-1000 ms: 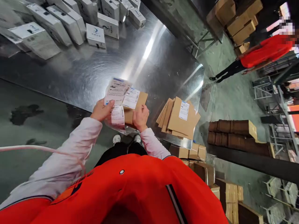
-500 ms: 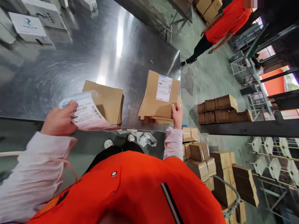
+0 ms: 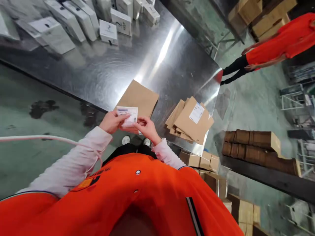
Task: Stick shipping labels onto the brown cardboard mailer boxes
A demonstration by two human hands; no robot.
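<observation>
Both hands, left [image 3: 110, 122] and right [image 3: 149, 129], pinch the labels [image 3: 130, 115] with fingers nearly closed, above the counter's edge. Cardboard mailers [image 3: 139, 98] lie close beneath, so a loose pinch could drop a label among them or onto the floor [image 3: 64, 121].

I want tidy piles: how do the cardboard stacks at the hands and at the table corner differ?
The near stack looks even; the corner stack is fanned out. The corner stack bears a white label; the near stack shows bare cardboard where visible. Both are brown and lie on the table.
</observation>
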